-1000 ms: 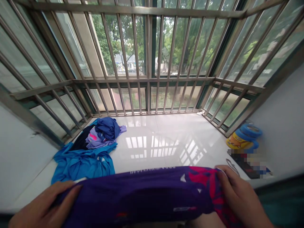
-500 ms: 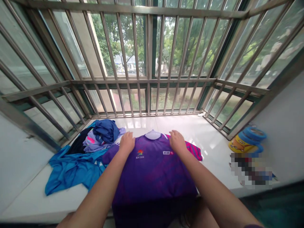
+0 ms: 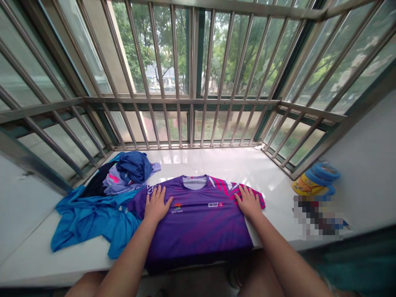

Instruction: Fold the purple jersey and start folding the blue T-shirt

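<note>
A purple T-shirt (image 3: 198, 222) with pink stripes at one shoulder lies spread on the white sill, its collar toward the window and its hem at the front edge. My left hand (image 3: 156, 205) rests on the shirt near the left sleeve, fingers apart. On the other side, my right hand (image 3: 248, 202) lies with spread fingers by the striped sleeve. Neither hand grips the fabric. Left of the shirt is a blue garment (image 3: 89, 218), close to the left sleeve.
Behind the blue garment sits a heap with a navy bundle (image 3: 133, 165) and a lilac piece (image 3: 119, 183). At the right wall stands a blue and yellow jug (image 3: 314, 181), with blurred-out items in front. Metal bars (image 3: 192, 101) line the window around the white sill (image 3: 229, 163).
My hands have let go of the shirt's shoulders and moved outward, now lying flat on it. The collar and shoulders have come down onto the sill, and the striped sleeve is spread out.
</note>
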The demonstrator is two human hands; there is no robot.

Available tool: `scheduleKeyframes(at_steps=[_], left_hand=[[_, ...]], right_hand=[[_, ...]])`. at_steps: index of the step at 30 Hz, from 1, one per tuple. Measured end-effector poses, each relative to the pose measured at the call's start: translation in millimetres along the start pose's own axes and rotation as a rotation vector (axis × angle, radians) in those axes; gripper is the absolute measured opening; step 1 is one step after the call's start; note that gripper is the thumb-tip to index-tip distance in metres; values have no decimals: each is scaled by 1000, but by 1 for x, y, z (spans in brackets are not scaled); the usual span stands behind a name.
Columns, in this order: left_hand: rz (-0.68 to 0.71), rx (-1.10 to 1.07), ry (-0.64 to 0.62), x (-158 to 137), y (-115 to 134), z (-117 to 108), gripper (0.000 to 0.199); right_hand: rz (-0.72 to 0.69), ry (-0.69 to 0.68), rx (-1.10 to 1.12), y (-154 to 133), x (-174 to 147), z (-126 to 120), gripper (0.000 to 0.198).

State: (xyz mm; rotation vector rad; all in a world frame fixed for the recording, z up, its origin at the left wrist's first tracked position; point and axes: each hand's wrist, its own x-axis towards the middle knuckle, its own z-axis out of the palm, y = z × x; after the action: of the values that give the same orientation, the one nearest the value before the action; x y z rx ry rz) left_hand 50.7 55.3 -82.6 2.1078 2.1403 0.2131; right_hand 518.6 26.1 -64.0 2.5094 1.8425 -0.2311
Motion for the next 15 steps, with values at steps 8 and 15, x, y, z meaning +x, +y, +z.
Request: scheduleKeyframes(at_steps=[8,15], left_hand=[[84,-136,129,-11,32,-20,52],[-198,18,73,-9,-18,-40,55]], right_hand=[[180,-5,3,46,-4,-9,72],[-20,223,-34,6,-27,-38,63]])
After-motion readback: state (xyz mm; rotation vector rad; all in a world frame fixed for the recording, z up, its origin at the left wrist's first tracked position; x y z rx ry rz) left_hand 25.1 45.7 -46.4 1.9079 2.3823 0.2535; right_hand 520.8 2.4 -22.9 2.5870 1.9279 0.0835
